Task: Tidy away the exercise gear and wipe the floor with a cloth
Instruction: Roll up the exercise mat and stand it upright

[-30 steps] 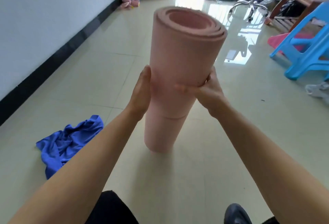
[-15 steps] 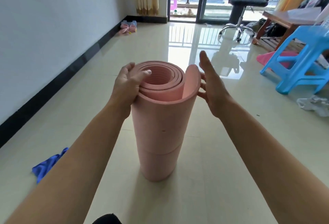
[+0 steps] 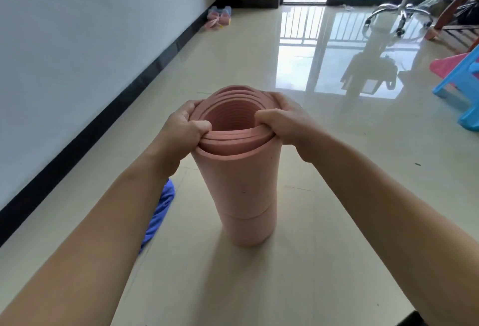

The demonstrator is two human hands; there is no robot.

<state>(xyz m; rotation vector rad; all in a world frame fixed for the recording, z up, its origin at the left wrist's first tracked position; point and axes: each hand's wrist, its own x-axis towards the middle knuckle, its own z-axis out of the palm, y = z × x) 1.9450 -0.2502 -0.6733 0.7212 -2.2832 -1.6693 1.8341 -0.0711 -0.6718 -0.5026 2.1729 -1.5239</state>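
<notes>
A rolled pink exercise mat (image 3: 241, 191) stands upright on the tiled floor in front of me. My left hand (image 3: 181, 131) grips the left side of its top rim, thumb inside the coil. My right hand (image 3: 282, 123) grips the right side of the rim the same way, thumb hooked over the inner layers. A blue cloth (image 3: 162, 211) lies on the floor to the left of the mat, mostly hidden behind my left forearm.
A white wall with a black skirting (image 3: 124, 97) runs along the left. Small pink and blue dumbbells (image 3: 219, 17) lie by the far wall. An office chair base (image 3: 399, 18), a blue plastic stool (image 3: 464, 87) and a wooden table leg (image 3: 451, 7) stand at the right.
My hands went from the mat's middle to its top. The right hand, open beside the rim half a second ago, now grips it. The view has tilted down.
</notes>
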